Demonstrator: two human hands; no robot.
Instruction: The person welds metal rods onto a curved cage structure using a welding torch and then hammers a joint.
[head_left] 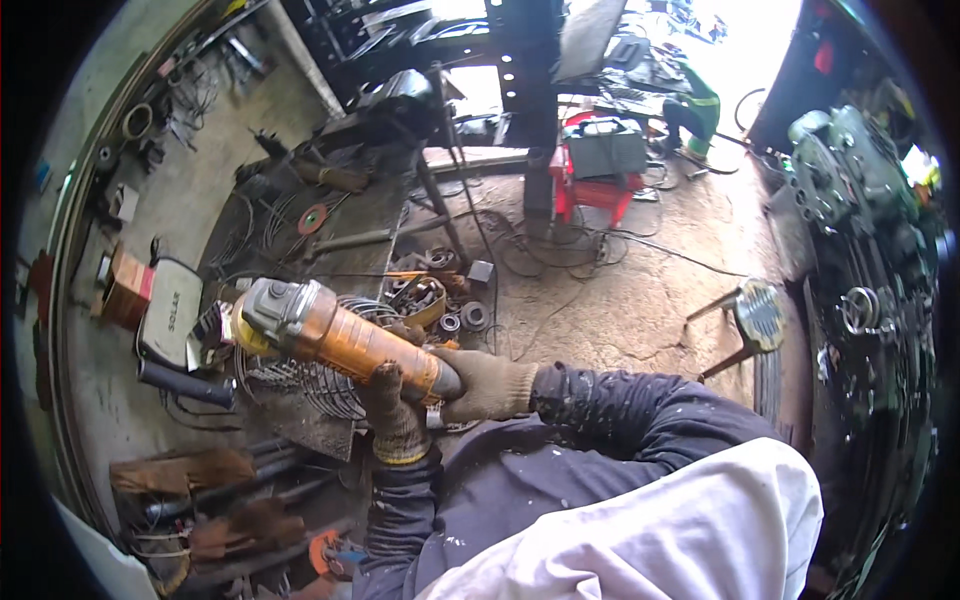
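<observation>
**Gloved hands on an angle grinder over a cluttered workshop floor**

The floor (620, 300) is rough, stained concrete strewn with cables and scrap. A red welding machine (598, 165) stands well beyond the angle grinder (335, 335); rusty steel rings and bearings (440, 300) lie just behind it, coiled wire mesh (320, 385) beneath it. The grinder has an orange, grimy barrel and a grey metal head, tilted up to the left. The left hand (395, 415), in a worn knit glove, rises from below with fingers wrapped round the barrel. The right hand (485, 385), gloved too, closes on its rear end.
</observation>
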